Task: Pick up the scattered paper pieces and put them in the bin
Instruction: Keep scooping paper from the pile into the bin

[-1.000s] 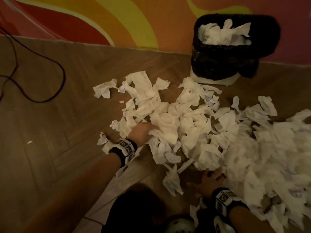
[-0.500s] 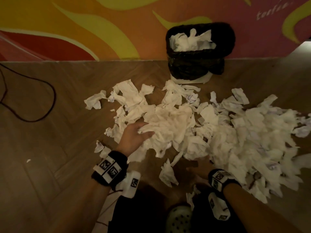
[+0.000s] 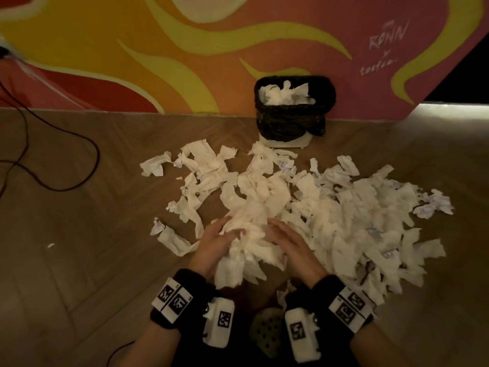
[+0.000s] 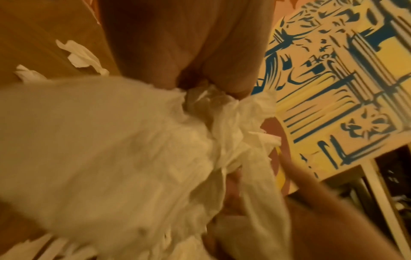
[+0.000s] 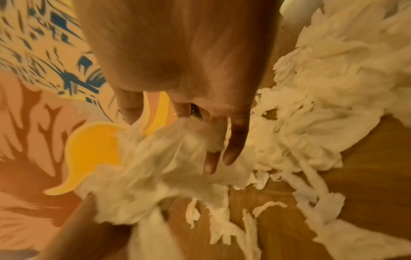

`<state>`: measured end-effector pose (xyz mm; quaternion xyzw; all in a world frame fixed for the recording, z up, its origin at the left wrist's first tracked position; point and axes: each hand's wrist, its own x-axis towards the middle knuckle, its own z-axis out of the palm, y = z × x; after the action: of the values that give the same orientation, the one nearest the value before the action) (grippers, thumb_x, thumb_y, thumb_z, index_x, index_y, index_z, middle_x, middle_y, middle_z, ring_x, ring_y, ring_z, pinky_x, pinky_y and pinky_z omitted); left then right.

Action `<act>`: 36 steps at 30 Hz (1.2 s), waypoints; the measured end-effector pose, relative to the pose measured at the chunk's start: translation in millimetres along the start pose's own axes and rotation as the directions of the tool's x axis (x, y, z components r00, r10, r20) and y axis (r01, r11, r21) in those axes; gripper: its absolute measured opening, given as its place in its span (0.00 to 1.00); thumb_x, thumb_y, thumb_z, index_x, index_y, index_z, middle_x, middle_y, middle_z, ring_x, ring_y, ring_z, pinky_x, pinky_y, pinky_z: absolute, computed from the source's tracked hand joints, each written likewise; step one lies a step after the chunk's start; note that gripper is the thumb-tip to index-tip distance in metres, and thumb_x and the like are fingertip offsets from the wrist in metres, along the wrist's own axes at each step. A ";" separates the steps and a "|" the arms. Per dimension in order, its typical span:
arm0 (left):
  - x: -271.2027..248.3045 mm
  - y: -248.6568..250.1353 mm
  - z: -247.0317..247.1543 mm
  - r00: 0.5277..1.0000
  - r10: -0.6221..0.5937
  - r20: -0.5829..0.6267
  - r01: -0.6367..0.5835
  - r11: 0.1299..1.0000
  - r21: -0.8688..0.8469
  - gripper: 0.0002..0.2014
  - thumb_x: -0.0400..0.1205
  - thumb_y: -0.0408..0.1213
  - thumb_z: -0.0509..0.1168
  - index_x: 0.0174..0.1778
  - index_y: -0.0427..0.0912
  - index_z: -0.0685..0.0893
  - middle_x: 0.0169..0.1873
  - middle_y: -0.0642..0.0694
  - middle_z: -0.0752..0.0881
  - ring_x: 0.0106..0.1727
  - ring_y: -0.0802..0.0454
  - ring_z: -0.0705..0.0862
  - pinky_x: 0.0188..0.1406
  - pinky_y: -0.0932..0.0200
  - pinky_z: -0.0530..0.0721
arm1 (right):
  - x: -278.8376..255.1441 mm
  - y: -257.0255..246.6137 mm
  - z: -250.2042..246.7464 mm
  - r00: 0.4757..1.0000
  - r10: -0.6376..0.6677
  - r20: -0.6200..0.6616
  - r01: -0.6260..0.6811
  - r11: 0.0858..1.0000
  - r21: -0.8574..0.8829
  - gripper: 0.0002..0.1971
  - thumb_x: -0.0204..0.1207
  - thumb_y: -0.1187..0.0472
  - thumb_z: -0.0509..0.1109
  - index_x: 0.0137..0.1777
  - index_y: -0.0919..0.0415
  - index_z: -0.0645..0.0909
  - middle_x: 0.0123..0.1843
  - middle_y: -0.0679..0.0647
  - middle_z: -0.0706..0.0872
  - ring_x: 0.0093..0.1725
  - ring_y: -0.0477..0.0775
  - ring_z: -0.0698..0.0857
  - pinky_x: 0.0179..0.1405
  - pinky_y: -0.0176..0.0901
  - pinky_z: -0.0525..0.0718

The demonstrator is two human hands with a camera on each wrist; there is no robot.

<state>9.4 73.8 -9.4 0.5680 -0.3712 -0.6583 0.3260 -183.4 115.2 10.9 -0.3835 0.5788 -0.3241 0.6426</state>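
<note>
A bunch of white paper pieces (image 3: 248, 247) is gathered between both hands at about 6 o'clock of the head view. It is pressed from the 9 o'clock side by the left hand (image 3: 214, 245), whose fingers are curled into the paper, as is seen in the left wrist view (image 4: 155, 158). On the 3 o'clock side the bunch is cupped by the right hand (image 3: 288, 245), with fingers nearly straight and laid against the paper (image 5: 155, 158). The remaining scattered paper pile (image 3: 357, 213) is spread over the wooden floor (image 3: 79, 234) from the centre toward 3 o'clock. The black-lined bin (image 3: 293, 120), already holding paper, is stood against the painted wall (image 3: 185, 49) at 12 o'clock. A dark cable (image 3: 87, 144) is looped at 9 o'clock.
</note>
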 end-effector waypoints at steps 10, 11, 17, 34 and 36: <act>-74.6 1.7 55.2 0.980 -0.188 0.059 0.197 0.934 -0.298 0.21 0.83 0.41 0.61 0.69 0.34 0.78 0.39 0.47 0.91 0.40 0.56 0.90 0.38 0.63 0.86 | -53.7 14.5 32.8 0.940 -0.256 -0.224 0.227 0.963 -0.147 0.22 0.67 0.65 0.81 0.54 0.43 0.78 0.49 0.35 0.83 0.48 0.24 0.81 0.46 0.21 0.76; -79.4 -0.1 55.3 0.981 -0.188 0.049 0.194 0.950 -0.245 0.19 0.83 0.47 0.62 0.65 0.39 0.81 0.45 0.47 0.90 0.46 0.54 0.89 0.47 0.58 0.87 | -56.8 15.6 29.4 0.935 -0.249 -0.253 0.231 0.968 -0.100 0.21 0.68 0.66 0.80 0.52 0.43 0.80 0.50 0.36 0.85 0.49 0.26 0.83 0.48 0.22 0.77; -89.2 7.1 47.0 0.990 -0.001 -0.143 -0.016 0.993 -0.119 0.12 0.84 0.45 0.62 0.56 0.49 0.89 0.57 0.50 0.89 0.61 0.47 0.85 0.63 0.47 0.81 | -71.7 11.2 17.7 0.937 -0.155 -0.314 0.214 0.963 0.164 0.13 0.71 0.69 0.77 0.53 0.53 0.87 0.51 0.52 0.91 0.54 0.48 0.88 0.57 0.47 0.85; -95.4 -4.4 64.8 0.959 0.274 0.077 -0.285 0.922 0.262 0.41 0.68 0.34 0.80 0.75 0.52 0.69 0.63 0.64 0.77 0.59 0.77 0.78 0.51 0.79 0.78 | -58.6 9.4 14.0 0.959 0.012 -0.282 0.068 0.959 0.274 0.20 0.68 0.54 0.76 0.61 0.49 0.84 0.56 0.49 0.90 0.58 0.52 0.87 0.66 0.57 0.82; -88.3 -5.8 60.2 0.962 0.270 0.042 -0.268 0.902 0.339 0.40 0.69 0.34 0.80 0.76 0.49 0.69 0.63 0.61 0.77 0.60 0.69 0.78 0.49 0.81 0.76 | -58.9 10.8 14.0 0.969 -0.017 -0.246 0.083 0.963 0.258 0.24 0.70 0.55 0.76 0.67 0.52 0.80 0.59 0.50 0.88 0.63 0.53 0.85 0.69 0.56 0.80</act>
<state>-37.6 159.0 35.0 0.5613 -0.5536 -0.5307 0.3112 -176.8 172.9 31.2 -0.2658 0.5940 -0.4594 0.6046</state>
